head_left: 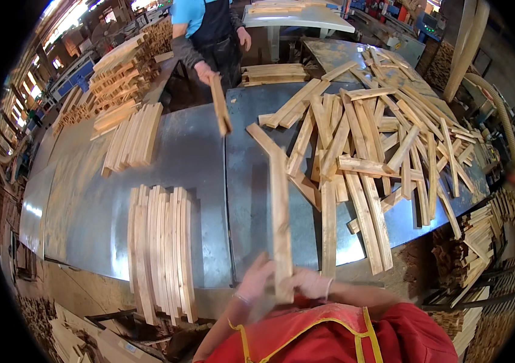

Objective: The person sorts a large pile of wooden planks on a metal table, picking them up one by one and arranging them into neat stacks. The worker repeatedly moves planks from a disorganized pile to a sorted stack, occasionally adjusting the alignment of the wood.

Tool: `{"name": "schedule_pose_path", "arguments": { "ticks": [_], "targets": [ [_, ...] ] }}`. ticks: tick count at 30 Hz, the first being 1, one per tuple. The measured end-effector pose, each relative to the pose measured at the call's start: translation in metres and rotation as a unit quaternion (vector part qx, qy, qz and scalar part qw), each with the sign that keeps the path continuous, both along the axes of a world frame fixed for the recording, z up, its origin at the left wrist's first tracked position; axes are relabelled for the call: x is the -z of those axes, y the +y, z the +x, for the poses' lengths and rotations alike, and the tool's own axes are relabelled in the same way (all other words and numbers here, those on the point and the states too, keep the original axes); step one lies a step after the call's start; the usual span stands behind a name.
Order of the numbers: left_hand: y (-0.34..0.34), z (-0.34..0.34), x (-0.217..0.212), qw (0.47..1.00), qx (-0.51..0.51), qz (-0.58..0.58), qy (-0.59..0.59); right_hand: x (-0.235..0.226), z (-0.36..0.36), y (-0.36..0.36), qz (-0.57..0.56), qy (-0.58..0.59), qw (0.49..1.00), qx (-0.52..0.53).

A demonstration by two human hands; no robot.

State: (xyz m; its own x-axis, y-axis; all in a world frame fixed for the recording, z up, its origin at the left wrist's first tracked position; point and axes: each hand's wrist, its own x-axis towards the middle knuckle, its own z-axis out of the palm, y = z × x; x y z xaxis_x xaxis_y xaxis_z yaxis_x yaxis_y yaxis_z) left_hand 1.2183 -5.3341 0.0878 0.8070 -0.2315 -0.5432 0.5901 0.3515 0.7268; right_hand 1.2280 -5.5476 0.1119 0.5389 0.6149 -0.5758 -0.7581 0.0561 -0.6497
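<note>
Pale wooden slat [281, 218], long and flat, held at 6 o'clock by both gloved hands: right hand [310, 283] clenched on its near end, left hand [254, 279] blurred, seemingly gripping its edge. Slat runs toward 12 over grey metal table [197, 157]. Neat slat stack [160, 251] at 8, loose slat heap [372, 145] at 2. Co-worker's hand [206, 72] holds another slat [220, 106] at 12.

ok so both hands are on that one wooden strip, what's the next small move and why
Probably swing the wooden strip left and lay it beside the neat row of strips. The left hand and right hand hold its near end, its far end points at the loose heap, and the sorted row lies flat on the metal table just left of the hands.
</note>
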Motion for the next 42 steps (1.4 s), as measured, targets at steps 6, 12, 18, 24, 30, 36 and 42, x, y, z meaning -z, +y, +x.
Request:
{"name": "schedule_pose_path", "arguments": {
  "ticks": [6, 12, 18, 24, 30, 36, 42],
  "targets": [
    [0.005, -0.003, 0.001, 0.995, 0.040, 0.094, 0.000, -0.069, 0.271, -0.206, 0.147, -0.380, 0.843, 0.352],
    [0.033, 0.060, 0.043, 0.748, -0.066, 0.653, -0.097, -0.071, 0.252, -0.204, -0.203, -0.385, 0.852, 0.292],
    [0.089, 0.174, 0.029, 0.594, -0.160, 0.788, -0.034, 0.027, 0.161, -0.170, -0.294, -0.320, 0.899, 0.057],
    [0.089, 0.201, 0.058, 0.837, -0.147, 0.526, 0.040, 0.023, 0.167, -0.180, -0.229, -0.246, 0.942, -0.003],
    [0.007, 0.131, 0.013, 0.951, -0.099, 0.214, -0.199, -0.004, 0.184, -0.194, -0.269, -0.269, 0.925, -0.009],
    [-0.065, 0.105, -0.074, 0.933, 0.061, 0.333, -0.121, -0.082, 0.179, -0.201, -0.355, -0.549, 0.757, 0.013],
    [-0.073, 0.105, -0.098, 0.616, 0.367, 0.500, -0.486, -0.133, 0.094, -0.256, -0.500, -0.627, 0.544, -0.247]
  ]
}}
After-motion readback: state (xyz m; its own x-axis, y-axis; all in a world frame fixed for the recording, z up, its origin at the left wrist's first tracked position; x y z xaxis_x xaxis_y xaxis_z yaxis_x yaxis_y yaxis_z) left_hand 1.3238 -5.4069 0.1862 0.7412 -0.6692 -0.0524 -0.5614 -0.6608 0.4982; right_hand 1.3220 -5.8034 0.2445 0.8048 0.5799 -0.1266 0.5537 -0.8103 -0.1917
